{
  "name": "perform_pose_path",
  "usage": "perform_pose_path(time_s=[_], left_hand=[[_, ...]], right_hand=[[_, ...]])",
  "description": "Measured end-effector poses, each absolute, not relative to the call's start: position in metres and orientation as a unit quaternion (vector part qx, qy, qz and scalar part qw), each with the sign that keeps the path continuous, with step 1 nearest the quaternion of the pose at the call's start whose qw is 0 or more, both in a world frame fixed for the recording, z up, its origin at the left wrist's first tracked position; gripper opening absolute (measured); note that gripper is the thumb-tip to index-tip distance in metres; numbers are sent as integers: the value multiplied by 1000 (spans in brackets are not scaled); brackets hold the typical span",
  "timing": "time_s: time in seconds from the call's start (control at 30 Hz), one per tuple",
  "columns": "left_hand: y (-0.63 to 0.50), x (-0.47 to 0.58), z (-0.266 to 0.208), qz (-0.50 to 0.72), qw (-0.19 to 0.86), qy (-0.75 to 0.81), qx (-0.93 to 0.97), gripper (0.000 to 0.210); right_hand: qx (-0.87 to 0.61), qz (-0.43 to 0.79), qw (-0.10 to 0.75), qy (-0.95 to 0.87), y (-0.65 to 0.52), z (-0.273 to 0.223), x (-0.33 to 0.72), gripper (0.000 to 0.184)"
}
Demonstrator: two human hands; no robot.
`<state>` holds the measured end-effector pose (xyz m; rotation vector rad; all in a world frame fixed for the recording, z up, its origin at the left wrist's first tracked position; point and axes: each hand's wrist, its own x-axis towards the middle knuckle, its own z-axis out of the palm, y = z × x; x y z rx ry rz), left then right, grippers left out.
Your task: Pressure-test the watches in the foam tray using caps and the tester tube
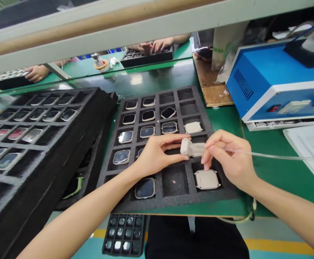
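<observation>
Over the black tray (pixel 170 203), the left hand (pixel 155 153) pinches a beige watch case (pixel 186 147), the right hand (pixel 234 154) a clear tube (pixel 281 156).

green workbench (pixel 265 140), pale rail (pixel 146 32) above, yellow-striped floor (pixel 278 246) below, probably a second green bench (pixel 81 71) beyond

A tray (pixel 173 202) lies on the bench (pixel 273 172) there, watches (pixel 147 132) in its slots. Around it, by the worker's clock: tray stack (pixel 73 169) at nine, another tray (pixel 158 58) at twelve, board (pixel 211 86) at one, machine (pixel 256 77) at two, papers (pixel 308 144) at three.
</observation>
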<state>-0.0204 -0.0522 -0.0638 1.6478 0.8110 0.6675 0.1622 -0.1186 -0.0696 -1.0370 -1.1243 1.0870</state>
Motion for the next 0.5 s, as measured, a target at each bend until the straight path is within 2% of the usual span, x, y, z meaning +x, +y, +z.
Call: perform_pose_path(time_s=[0.5], left_hand=[[-53,-19,-63,285,556,340,703,45]], right_hand=[[-451,466,586,-486,-117,-69,162,7]])
